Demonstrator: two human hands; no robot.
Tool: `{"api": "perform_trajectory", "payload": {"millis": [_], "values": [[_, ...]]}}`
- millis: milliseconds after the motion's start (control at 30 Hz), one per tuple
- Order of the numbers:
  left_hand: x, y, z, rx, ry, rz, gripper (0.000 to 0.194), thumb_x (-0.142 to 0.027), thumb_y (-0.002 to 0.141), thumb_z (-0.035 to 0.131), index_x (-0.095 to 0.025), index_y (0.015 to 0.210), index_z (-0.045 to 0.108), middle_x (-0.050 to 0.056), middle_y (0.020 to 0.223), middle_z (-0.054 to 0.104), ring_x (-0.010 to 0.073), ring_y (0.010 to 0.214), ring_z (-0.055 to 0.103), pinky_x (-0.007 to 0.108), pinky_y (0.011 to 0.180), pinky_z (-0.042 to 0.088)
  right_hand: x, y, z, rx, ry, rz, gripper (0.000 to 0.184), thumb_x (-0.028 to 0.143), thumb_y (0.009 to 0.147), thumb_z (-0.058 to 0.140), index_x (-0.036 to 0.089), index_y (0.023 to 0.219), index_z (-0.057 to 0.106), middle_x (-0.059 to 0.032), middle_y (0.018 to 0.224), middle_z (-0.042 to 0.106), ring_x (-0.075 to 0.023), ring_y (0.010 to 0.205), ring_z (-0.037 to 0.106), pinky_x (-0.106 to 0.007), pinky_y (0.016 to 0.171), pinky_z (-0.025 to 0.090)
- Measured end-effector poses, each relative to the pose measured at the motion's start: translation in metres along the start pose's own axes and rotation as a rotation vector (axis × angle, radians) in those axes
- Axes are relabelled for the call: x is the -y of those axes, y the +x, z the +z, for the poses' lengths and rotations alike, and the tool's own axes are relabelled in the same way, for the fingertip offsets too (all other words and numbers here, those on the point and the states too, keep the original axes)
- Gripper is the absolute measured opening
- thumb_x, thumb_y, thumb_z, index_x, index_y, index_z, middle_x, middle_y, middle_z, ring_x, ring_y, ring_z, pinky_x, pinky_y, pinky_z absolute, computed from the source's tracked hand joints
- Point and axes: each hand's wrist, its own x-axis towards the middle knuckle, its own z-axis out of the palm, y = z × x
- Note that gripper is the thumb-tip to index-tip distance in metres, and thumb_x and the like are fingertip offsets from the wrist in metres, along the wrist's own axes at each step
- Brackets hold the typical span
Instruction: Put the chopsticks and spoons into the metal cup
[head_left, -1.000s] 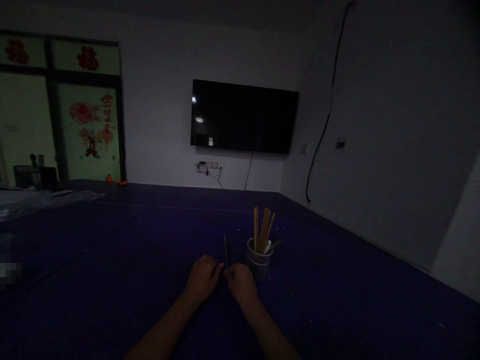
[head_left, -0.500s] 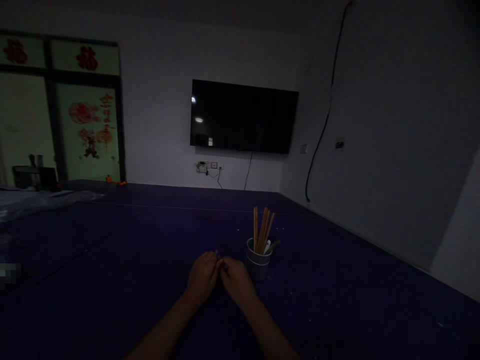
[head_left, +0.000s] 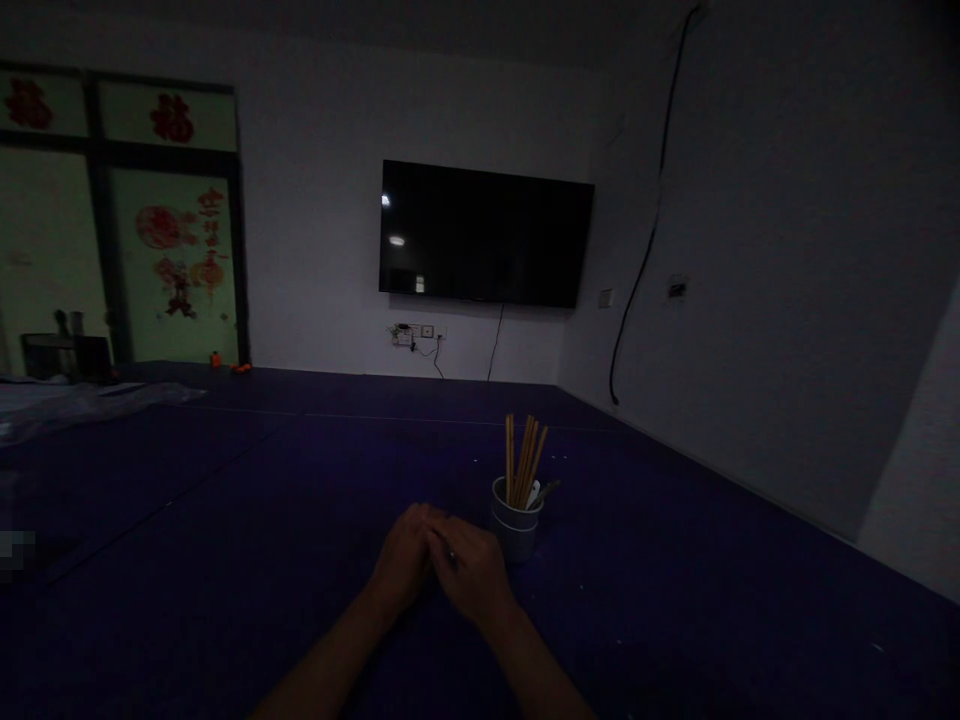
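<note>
My left hand (head_left: 403,560) and my right hand (head_left: 474,570) meet low in the middle of the head view, above the dark blue surface. My left hand is curled closed, its fingertips hidden behind the right. My right hand is bent closed, with its fingers lying over the left fingertips and the thumb below them. Whatever lies between the fingers is too small and dark to name. Just right of my right hand stands a grey cup (head_left: 515,530) with a pale band. Several wooden chopsticks (head_left: 526,460) and a white-handled utensil (head_left: 533,493) stick out of it.
The dark blue surface (head_left: 300,520) carries a few tiny white scraps on the right. Clear plastic sheeting (head_left: 97,402) lies at the left, with small orange objects (head_left: 240,368) further back. A television (head_left: 486,235) hangs on the far wall; a black cable (head_left: 637,280) runs down the right wall.
My right fingers have moved left and up over my left fingertips. The small pale thing that showed at the left fingertips is now hidden. The cup has stayed put.
</note>
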Motion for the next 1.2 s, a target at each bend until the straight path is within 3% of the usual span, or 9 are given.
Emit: {"api": "perform_trajectory", "payload": {"millis": [100, 200, 333, 467, 667, 900, 1200], "values": [[-0.003, 0.001, -0.003, -0.066, 0.034, -0.012, 0.041, -0.027, 0.094, 0.033, -0.020, 0.132, 0.045, 0.013, 0.122, 0.059, 0.0207, 0.114, 0.055, 0.039, 0.096, 0.047, -0.007, 0.000, 0.003, -0.134, -0.009, 0.000, 0.039, 0.030, 0.096, 0.032, 0.020, 0.090, 0.069, -0.0074, 0.087, 0.072, -0.0158, 0.080, 0.067, -0.028, 0.076, 0.052], [-0.007, 0.002, -0.006, -0.168, 0.111, -0.100, 0.050, -0.032, 0.096, 0.032, -0.020, 0.144, 0.026, 0.015, 0.141, 0.043, 0.0229, 0.130, 0.042, 0.042, 0.102, 0.043, -0.016, -0.001, -0.006, -0.356, -0.059, 0.111, 0.045, 0.041, 0.096, 0.030, 0.021, 0.083, 0.069, -0.0070, 0.080, 0.071, -0.0173, 0.075, 0.067, -0.029, 0.074, 0.051], [-0.009, 0.003, -0.006, -0.142, 0.161, -0.119, 0.050, -0.035, 0.096, 0.032, -0.021, 0.144, 0.026, 0.013, 0.142, 0.043, 0.0229, 0.130, 0.043, 0.042, 0.102, 0.044, -0.027, 0.000, -0.034, -0.658, -0.175, 0.490, 0.058, 0.056, 0.093, 0.024, 0.018, 0.081, 0.066, -0.0100, 0.079, 0.070, -0.0206, 0.076, 0.065, -0.030, 0.072, 0.048], [-0.009, 0.003, -0.006, -0.096, 0.163, -0.110, 0.047, -0.034, 0.096, 0.031, -0.022, 0.141, 0.031, 0.012, 0.138, 0.048, 0.0217, 0.126, 0.048, 0.040, 0.102, 0.045, -0.039, 0.004, -0.054, -0.782, -0.195, 0.677, 0.056, 0.060, 0.089, 0.025, 0.018, 0.082, 0.061, -0.0117, 0.080, 0.069, -0.0225, 0.075, 0.064, -0.029, 0.069, 0.045], [-0.007, 0.001, -0.004, -0.056, 0.175, -0.101, 0.046, -0.035, 0.096, 0.031, -0.023, 0.140, 0.035, 0.010, 0.134, 0.054, 0.0211, 0.124, 0.050, 0.040, 0.101, 0.046, -0.049, 0.006, -0.057, -0.737, -0.180, 0.820, 0.054, 0.061, 0.090, 0.025, 0.020, 0.081, 0.059, -0.0111, 0.079, 0.070, -0.0218, 0.073, 0.063, -0.027, 0.063, 0.041], [-0.004, 0.000, -0.003, -0.040, 0.190, -0.101, 0.046, -0.035, 0.096, 0.030, -0.021, 0.138, 0.038, 0.011, 0.131, 0.056, 0.0203, 0.124, 0.051, 0.038, 0.100, 0.046, -0.052, 0.006, -0.054, -0.592, -0.244, 0.876, 0.057, 0.059, 0.091, 0.024, 0.019, 0.081, 0.064, -0.0116, 0.076, 0.070, -0.0219, 0.070, 0.063, -0.027, 0.060, 0.037], [-0.007, 0.001, -0.003, -0.042, 0.169, -0.091, 0.046, -0.035, 0.096, 0.029, -0.021, 0.139, 0.037, 0.010, 0.130, 0.058, 0.0200, 0.122, 0.053, 0.038, 0.100, 0.047, -0.057, 0.003, -0.052, -0.568, -0.221, 0.881, 0.054, 0.056, 0.090, 0.030, 0.018, 0.091, 0.067, -0.0121, 0.084, 0.072, -0.0230, 0.076, 0.065, -0.027, 0.059, 0.037]]}}
